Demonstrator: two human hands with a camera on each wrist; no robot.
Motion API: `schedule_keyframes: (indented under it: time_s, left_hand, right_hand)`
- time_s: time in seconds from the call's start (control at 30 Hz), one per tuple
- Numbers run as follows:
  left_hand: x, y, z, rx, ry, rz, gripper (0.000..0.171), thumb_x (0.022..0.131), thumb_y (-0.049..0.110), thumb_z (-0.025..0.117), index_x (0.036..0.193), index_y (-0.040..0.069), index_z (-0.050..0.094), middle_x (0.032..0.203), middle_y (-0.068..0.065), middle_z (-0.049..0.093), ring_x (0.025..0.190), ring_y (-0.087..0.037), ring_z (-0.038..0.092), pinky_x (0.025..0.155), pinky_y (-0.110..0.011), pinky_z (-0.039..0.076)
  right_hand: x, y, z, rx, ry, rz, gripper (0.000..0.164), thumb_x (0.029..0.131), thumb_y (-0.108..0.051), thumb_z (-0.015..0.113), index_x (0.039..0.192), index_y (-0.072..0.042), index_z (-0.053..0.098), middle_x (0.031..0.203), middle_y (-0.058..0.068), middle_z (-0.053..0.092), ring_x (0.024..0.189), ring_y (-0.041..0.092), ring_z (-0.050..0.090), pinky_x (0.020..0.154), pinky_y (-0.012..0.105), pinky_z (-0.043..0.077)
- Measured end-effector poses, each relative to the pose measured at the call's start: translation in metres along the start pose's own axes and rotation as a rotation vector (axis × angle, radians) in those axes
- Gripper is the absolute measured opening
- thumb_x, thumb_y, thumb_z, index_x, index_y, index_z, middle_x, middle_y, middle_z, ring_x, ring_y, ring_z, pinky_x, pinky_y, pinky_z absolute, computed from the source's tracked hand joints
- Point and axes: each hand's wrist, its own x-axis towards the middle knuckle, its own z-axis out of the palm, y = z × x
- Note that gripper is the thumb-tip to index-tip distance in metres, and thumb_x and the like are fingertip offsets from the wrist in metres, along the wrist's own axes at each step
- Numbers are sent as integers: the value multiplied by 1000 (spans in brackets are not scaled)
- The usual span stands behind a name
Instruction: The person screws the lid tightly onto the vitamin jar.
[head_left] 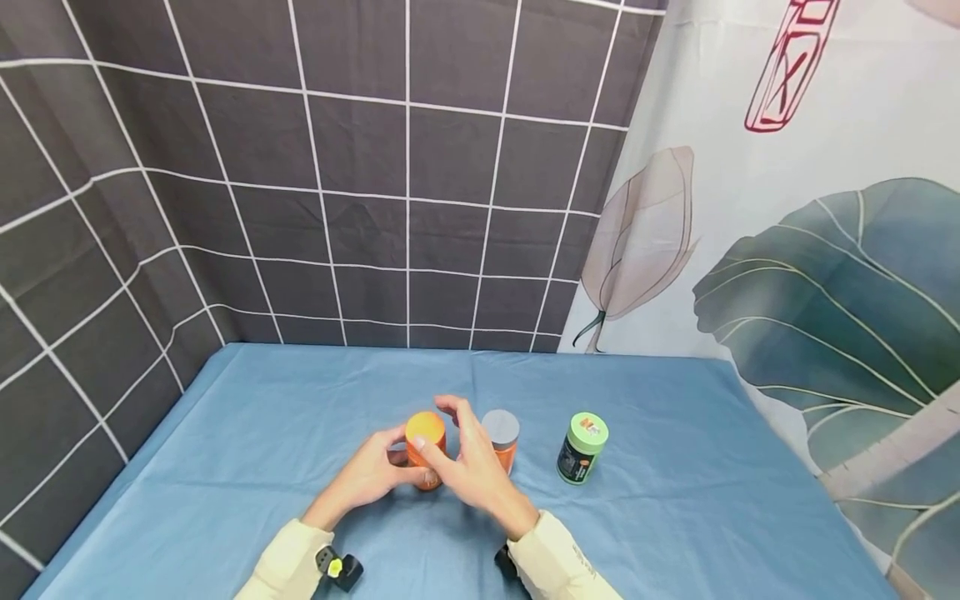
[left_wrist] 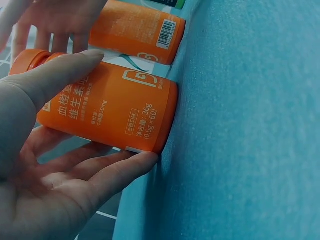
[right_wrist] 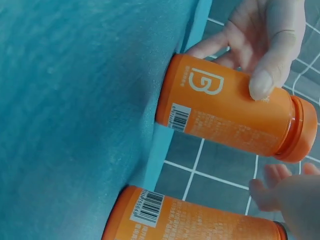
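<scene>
An orange bottle [head_left: 425,430] with an orange screw cap stands upright on the blue cloth. Round its body my left hand [head_left: 372,472] holds it, thumb on the labelled side and fingers on the opposite side, as the left wrist view of the bottle [left_wrist: 117,107] shows. My right hand [head_left: 474,468] is spread by the cap [right_wrist: 303,130]; its fingers [right_wrist: 270,187] are parted from the cap in the right wrist view and grip nothing. Just right of that hand is a second orange bottle [head_left: 502,429] with a grey lid, partly hidden by the hand.
A dark jar [head_left: 582,447] with a light green lid stands farther right on the blue cloth [head_left: 675,500]. Behind the table hangs a dark grid-patterned curtain [head_left: 360,225], and a white leaf-printed one [head_left: 712,250] hangs at the right.
</scene>
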Motion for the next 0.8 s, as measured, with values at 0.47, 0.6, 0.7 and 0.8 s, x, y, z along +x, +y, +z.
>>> schedule_keyframes:
  time_s: [0.47, 0.6, 0.7, 0.8]
  left_hand:
    - [1, -1, 0, -2, -1, 14, 61, 74, 21, 77, 127, 6, 51, 119, -12, 58, 100, -20, 62, 78, -26, 51]
    - [2, -1, -1, 5, -3, 11, 59, 74, 22, 77, 125, 7, 53, 117, -11, 59, 98, -18, 62, 77, -25, 51]
    - [1, 0, -2, 20, -5, 14, 59, 74, 25, 77, 124, 7, 54, 115, -11, 60, 98, -16, 62, 78, -25, 50]
    - [0, 1, -2, 40, 5, 7, 58, 73, 27, 78, 123, 9, 55, 115, -9, 60, 97, -16, 63, 78, -25, 50]
  right_hand:
    - [-1, 2, 3, 59, -19, -70, 38, 89, -26, 59, 122, -13, 45, 122, -3, 51, 110, 13, 50, 93, 38, 41]
    - [0, 1, 4, 43, 9, -36, 42, 87, -34, 62, 120, -15, 46, 118, -5, 51, 109, 12, 50, 92, 38, 42]
    - [-1, 1, 4, 53, 18, -12, 45, 85, -36, 65, 120, -16, 46, 116, -4, 51, 109, 12, 50, 92, 37, 43]
    - [-1, 1, 5, 93, 1, 9, 46, 86, -36, 63, 124, -19, 43, 122, -3, 49, 110, 14, 52, 93, 38, 43]
